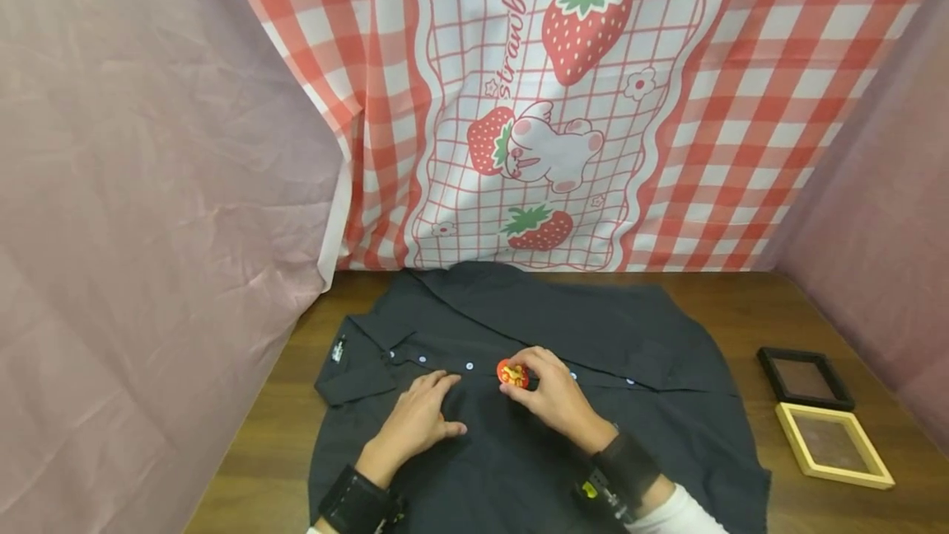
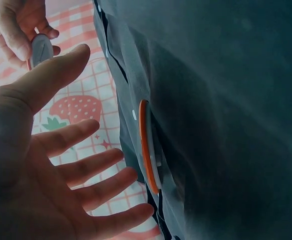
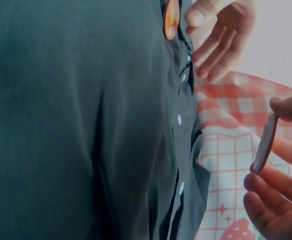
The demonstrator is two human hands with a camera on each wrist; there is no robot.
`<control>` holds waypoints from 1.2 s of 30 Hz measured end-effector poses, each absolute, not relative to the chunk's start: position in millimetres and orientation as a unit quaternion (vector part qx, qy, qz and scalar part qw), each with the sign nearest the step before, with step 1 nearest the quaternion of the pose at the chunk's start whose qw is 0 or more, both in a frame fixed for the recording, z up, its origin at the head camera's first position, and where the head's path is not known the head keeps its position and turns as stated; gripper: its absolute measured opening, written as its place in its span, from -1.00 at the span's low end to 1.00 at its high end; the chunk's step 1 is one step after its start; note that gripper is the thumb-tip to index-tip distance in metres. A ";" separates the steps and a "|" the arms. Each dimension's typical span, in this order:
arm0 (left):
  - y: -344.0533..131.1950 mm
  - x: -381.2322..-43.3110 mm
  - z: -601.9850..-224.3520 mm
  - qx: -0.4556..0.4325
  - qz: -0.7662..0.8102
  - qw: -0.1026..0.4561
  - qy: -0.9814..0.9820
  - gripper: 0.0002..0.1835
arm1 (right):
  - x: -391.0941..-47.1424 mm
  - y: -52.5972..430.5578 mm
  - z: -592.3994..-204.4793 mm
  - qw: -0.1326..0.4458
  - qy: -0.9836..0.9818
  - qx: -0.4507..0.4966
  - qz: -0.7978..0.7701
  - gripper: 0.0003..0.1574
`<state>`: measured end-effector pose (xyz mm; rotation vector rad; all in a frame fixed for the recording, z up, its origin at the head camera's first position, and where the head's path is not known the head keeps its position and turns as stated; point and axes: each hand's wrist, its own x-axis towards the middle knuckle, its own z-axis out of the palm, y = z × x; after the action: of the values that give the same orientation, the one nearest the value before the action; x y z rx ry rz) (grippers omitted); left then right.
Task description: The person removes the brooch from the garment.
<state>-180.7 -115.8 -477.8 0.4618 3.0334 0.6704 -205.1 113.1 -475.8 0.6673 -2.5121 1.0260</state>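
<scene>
A dark button-up shirt [image 1: 474,468] lies spread with its collar to the left. My right hand [image 1: 559,398] pinches a round red pin badge [image 1: 513,373] between thumb and fingers, above the button row. Its grey back with a pin faces the left wrist camera, where the badge [image 2: 41,50] appears at top left. My left hand [image 1: 415,419] hovers over the shirt with fingers spread and holds nothing. Beside those fingers, a second badge with an orange rim [image 2: 148,147] lies against the shirt near the buttons; it also shows as an orange badge [image 3: 171,19] in the right wrist view. The left hand hides it from the head view.
Two small frames, one black [image 1: 804,377] and one pale yellow [image 1: 835,445], lie at the right on the wooden table [image 1: 259,452]. A strawberry-print checked cloth [image 1: 519,147] hangs behind the shirt. Pinkish curtains [image 1: 163,188] flank both sides.
</scene>
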 end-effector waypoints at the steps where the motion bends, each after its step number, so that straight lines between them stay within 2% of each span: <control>1: -115.9 -180.5 -477.8 0.148 0.210 0.000 0.966 -0.24 | -204.8 114.1 -474.7 0.170 -0.887 0.233 0.362 -0.64; 14: -115.8 -180.6 -477.7 0.143 0.195 0.039 0.970 -0.23 | -203.8 126.3 -471.6 0.145 -0.889 0.223 0.373 -0.68; 22: -113.2 -180.2 -479.7 0.144 0.183 0.067 0.970 -0.23 | -204.4 132.8 -473.6 0.163 -0.891 0.229 0.357 -0.68; 36: -117.9 -180.7 -484.1 0.178 0.172 0.075 0.966 -0.22 | -201.9 141.1 -474.8 0.182 -0.888 0.238 0.350 -0.67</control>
<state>-180.7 -117.9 -484.1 0.5347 2.8968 0.5167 -201.9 141.1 -474.8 0.6715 -2.5053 0.9864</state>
